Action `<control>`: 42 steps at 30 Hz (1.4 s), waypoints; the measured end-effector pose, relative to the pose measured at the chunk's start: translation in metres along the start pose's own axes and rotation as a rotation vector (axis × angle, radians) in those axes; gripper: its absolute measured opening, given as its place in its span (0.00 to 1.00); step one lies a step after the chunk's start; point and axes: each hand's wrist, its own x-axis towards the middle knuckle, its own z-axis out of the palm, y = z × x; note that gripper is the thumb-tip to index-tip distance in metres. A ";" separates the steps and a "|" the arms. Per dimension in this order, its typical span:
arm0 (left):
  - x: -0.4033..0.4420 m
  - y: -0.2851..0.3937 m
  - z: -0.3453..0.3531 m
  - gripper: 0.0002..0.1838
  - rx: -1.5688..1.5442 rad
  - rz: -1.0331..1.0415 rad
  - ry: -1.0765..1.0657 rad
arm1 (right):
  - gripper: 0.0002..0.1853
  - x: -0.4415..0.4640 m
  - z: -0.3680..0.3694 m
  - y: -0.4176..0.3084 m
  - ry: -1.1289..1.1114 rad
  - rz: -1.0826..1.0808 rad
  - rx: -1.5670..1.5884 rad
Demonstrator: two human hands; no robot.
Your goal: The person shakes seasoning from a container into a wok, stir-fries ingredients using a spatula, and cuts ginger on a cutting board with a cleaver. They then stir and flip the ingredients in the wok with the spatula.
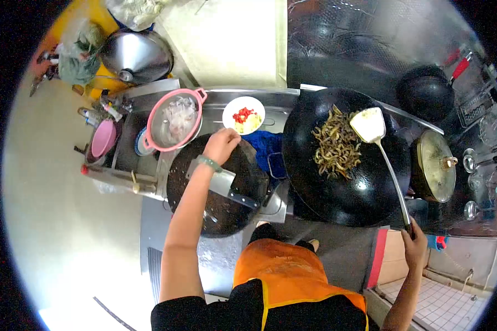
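Note:
My right hand (pixel 414 243) is closed round the handle end of a wok spatula (pixel 370 126). The spatula's blade rests in a large black wok (pixel 337 198), beside a pile of dark greenish-brown strips of food (pixel 335 146). My left hand (pixel 222 145), with a green bangle at the wrist, is over the chopping board's far edge, close to the near rim of a white bowl (pixel 229 113). Its fingers are curled together; whatever they may hold is hidden. Chopped red pepper (pixel 241 115) and pale yellow bits (pixel 248 123) lie in the bowl. Below my left wrist, a cleaver (pixel 222 181) lies on the round dark chopping board (pixel 190 149).
A pink-rimmed colander (pixel 151 124) with pale translucent pieces stands left of the bowl. Blue cloth (pixel 265 144) lies between board and wok. Right of the wok is a lidded pot (pixel 436 165); a smaller wok (pixel 425 94) sits behind. Ladles (pixel 470 161) hang far right.

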 end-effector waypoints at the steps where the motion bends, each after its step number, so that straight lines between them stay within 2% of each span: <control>1: 0.035 -0.019 0.009 0.08 0.038 0.062 -0.013 | 0.23 -0.012 0.005 -0.011 0.000 0.011 -0.089; 4: 0.105 -0.048 0.043 0.09 0.178 0.119 -0.111 | 0.23 -0.042 0.032 -0.028 0.045 0.141 0.018; 5: 0.117 -0.053 0.057 0.09 0.150 0.151 -0.140 | 0.23 -0.051 0.038 -0.032 0.044 0.266 0.156; 6: 0.126 -0.041 0.060 0.09 0.229 0.121 -0.259 | 0.23 -0.060 0.045 -0.029 0.077 0.270 0.167; 8: 0.132 -0.039 0.062 0.12 0.287 0.220 -0.445 | 0.24 -0.077 0.059 -0.017 0.147 0.277 0.189; 9: 0.131 -0.027 0.052 0.14 0.341 0.213 -0.519 | 0.24 -0.081 0.058 -0.033 0.113 0.335 0.177; 13: 0.144 -0.056 0.066 0.14 0.379 0.357 -0.609 | 0.25 -0.094 0.063 -0.047 0.099 0.444 0.219; 14: 0.153 -0.069 0.073 0.12 0.415 0.501 -0.593 | 0.25 -0.096 0.063 -0.054 0.093 0.486 0.220; 16: 0.156 -0.076 0.074 0.10 0.420 0.546 -0.557 | 0.25 -0.097 0.066 -0.066 0.100 0.494 0.235; 19: 0.156 -0.087 0.067 0.09 0.283 0.454 -0.453 | 0.23 -0.104 0.078 -0.064 0.160 0.381 0.232; 23: 0.155 -0.102 0.063 0.10 -0.059 0.220 -0.406 | 0.23 -0.112 0.077 -0.066 0.114 0.401 0.180; 26: 0.157 -0.107 0.060 0.10 -0.102 0.105 -0.429 | 0.24 -0.113 0.081 -0.070 0.150 0.453 0.217; 28: 0.155 -0.112 0.062 0.08 -0.228 0.040 -0.418 | 0.24 -0.108 0.081 -0.097 0.171 0.513 0.189; 30: 0.155 -0.117 0.064 0.08 -0.380 -0.045 -0.439 | 0.24 -0.110 0.087 -0.089 0.195 0.473 0.227; 34: 0.154 -0.120 0.059 0.07 -0.493 -0.176 -0.443 | 0.24 -0.110 0.086 -0.090 0.165 0.463 0.192; 40: 0.155 -0.118 0.058 0.07 -0.513 -0.152 -0.397 | 0.25 -0.107 0.092 -0.090 0.184 0.478 0.005; 42: 0.155 -0.116 0.056 0.07 -0.519 -0.142 -0.384 | 0.27 -0.107 0.101 -0.081 0.281 0.354 -0.144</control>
